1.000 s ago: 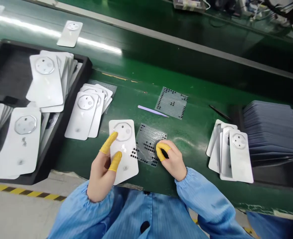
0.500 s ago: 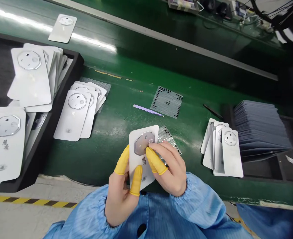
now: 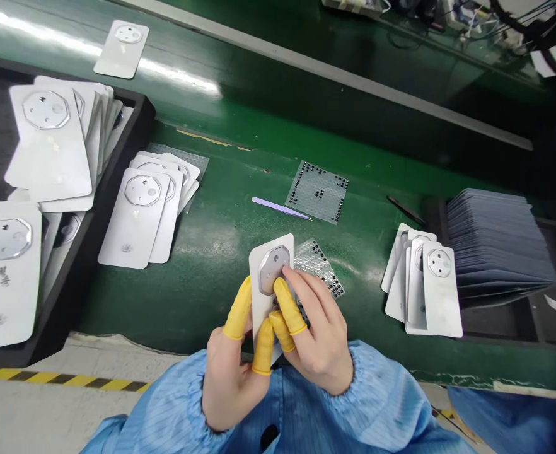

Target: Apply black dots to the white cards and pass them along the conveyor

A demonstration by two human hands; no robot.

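Observation:
My left hand, with yellow finger cots, grips the lower edge of a white back cover that has an octagonal camera window. My right hand, also in yellow cots, presses fingertips onto that window from the right. Whether something small lies under the right fingertips is hidden. Just behind my right hand lies a clear sheet of small black dots on the green bench.
A second dotted sheet and a lilac stick lie further back. White covers are stacked at left, at right, and in a black tray. A grey stack fills another tray; one cover lies on the conveyor.
The cover was lifted off the bench and brought toward me. My right hand left the dotted sheet and came onto the cover's window, now pressing closer to its edge.

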